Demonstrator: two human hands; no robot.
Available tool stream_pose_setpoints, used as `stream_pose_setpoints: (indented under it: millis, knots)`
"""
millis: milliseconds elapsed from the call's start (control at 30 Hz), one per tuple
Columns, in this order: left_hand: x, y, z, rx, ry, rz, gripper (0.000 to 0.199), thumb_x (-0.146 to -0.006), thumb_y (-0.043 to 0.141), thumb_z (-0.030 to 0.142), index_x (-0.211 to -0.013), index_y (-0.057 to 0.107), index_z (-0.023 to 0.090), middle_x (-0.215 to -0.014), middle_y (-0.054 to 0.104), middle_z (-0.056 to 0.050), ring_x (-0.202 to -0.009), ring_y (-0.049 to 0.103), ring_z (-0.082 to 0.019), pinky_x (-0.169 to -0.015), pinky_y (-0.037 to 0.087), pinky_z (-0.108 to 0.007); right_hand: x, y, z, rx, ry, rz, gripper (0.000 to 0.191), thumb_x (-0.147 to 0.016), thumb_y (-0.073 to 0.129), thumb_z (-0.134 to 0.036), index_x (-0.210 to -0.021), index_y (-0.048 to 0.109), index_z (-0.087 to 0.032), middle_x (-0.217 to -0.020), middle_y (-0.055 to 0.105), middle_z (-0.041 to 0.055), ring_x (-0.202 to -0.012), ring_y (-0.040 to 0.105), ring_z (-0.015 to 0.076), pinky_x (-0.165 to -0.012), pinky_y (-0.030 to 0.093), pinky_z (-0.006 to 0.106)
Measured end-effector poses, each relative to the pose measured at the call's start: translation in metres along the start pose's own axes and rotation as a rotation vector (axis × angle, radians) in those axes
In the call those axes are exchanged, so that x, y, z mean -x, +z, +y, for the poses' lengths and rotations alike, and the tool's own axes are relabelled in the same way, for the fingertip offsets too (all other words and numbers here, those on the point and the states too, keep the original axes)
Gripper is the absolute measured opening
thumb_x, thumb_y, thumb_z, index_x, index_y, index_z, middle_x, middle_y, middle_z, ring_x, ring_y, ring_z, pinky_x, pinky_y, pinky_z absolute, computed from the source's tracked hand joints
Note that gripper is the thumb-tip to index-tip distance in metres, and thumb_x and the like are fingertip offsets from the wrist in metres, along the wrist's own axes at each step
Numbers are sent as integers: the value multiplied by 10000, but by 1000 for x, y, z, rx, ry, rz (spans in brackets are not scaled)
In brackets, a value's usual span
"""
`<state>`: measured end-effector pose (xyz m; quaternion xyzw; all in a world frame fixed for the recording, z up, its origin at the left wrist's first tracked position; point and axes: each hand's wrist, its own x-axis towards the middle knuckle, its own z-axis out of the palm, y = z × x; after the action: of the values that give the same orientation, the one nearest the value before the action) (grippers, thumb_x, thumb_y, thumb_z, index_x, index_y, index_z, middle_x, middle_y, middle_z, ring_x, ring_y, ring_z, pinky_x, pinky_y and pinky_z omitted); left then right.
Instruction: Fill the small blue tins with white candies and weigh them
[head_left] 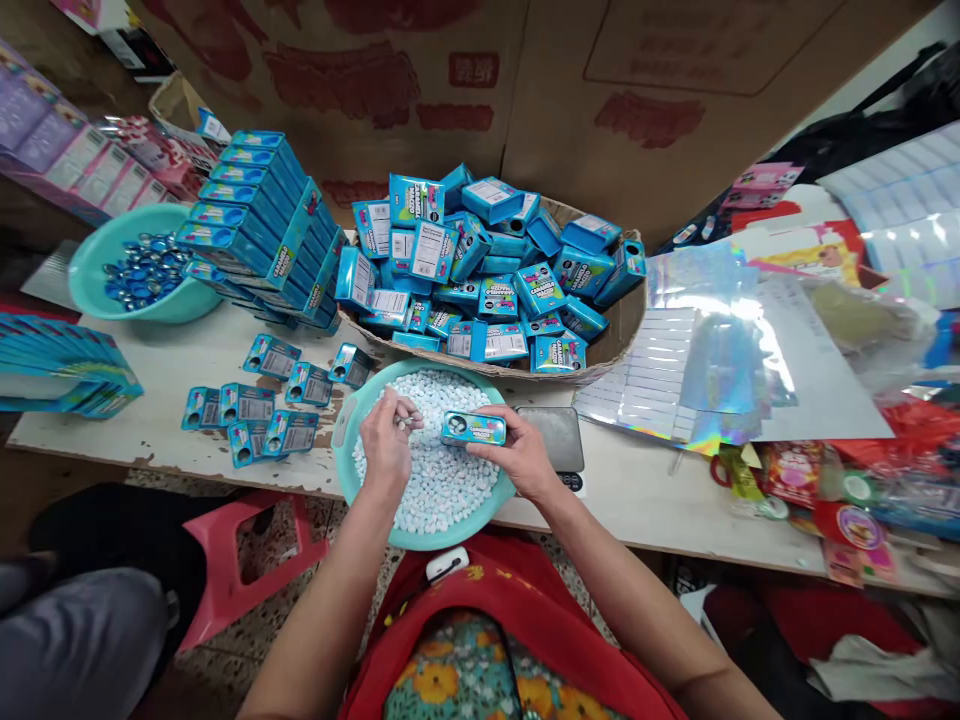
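Note:
A turquoise basin [496, 495] full of small white candies [435, 497] stands at the table's front edge. Over its right side my right hand [517, 450] grips a small blue box [475, 428], label up, with a round window at its left end. My left hand [388, 435] is over the basin's left part, fingers curled around a few white candies, a short gap from the box. Just beyond the basin, a cardboard tray [626, 335] holds a heap of blue boxes [499, 297]. A grey scale [553, 438] lies right of the basin, partly behind my right hand.
Several small blue boxes [247, 403] lie left of the basin. Behind them rise stacked blue packs [262, 225] beside a bowl of blue candies [82, 265]. Shiny sheets [697, 345] cover the right side. A pink stool [225, 590] and a person's leg [112, 640] are lower left.

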<state>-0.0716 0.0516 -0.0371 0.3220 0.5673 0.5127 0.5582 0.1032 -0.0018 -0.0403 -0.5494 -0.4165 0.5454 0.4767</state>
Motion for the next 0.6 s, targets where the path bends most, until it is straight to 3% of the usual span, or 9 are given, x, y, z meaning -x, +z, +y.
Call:
stream_pose_setpoints:
  millis: [67,167,300,367,467,600]
  knots:
    - [-2,-5,-3,-320,86,-99,370,-781,578,496,-593,539,179,-813,630,-72,-830,599,-209,-736,484,-333,6,-10,-2,-47,30,42,442,-593,819,-346,-979,636,-233,-996,655,25,-876,633,203,-801,515,344]
    - [-20,-11,7,-750,328,-177,228,-787,591,414,-737,643,198,-1018,643,-83,-1037,561,-257,-923,423,-393,20,-37,0,-149,58,190,463,-608,809,-344,-1013,609,-240,-953,665,24,-814,634,200,-747,523,349]
    - [-78,2,42,-1118,576,-99,239,-872,477,328,-1030,606,203,-1059,617,-91,-1013,567,-235,-893,433,-352,36,-82,19,-57,58,499,484,-616,800,-347,-1027,577,-223,-906,634,12,-772,594,168,-705,493,309]
    - [-116,19,55,-1410,562,-98,288,-869,483,317,-1110,570,184,-1093,593,-130,-1054,544,-279,-876,431,-378,37,-98,36,47,58,622,503,-599,804,-364,-1018,577,-203,-904,619,13,-779,575,163,-719,475,305]
    - [-166,47,57,-1742,432,-157,423,-804,588,373,-1156,519,148,-1154,542,-195,-1090,511,-357,-849,432,-426,33,-106,64,138,12,695,511,-614,783,-391,-1025,565,-182,-938,608,32,-835,572,182,-792,466,350]
    - [-196,67,44,-1854,332,-140,614,-722,694,385,-1184,437,72,-1170,508,-281,-1091,509,-410,-855,424,-468,29,-97,90,235,-66,696,482,-679,733,-402,-1055,542,-168,-1021,587,71,-947,569,213,-907,442,428]
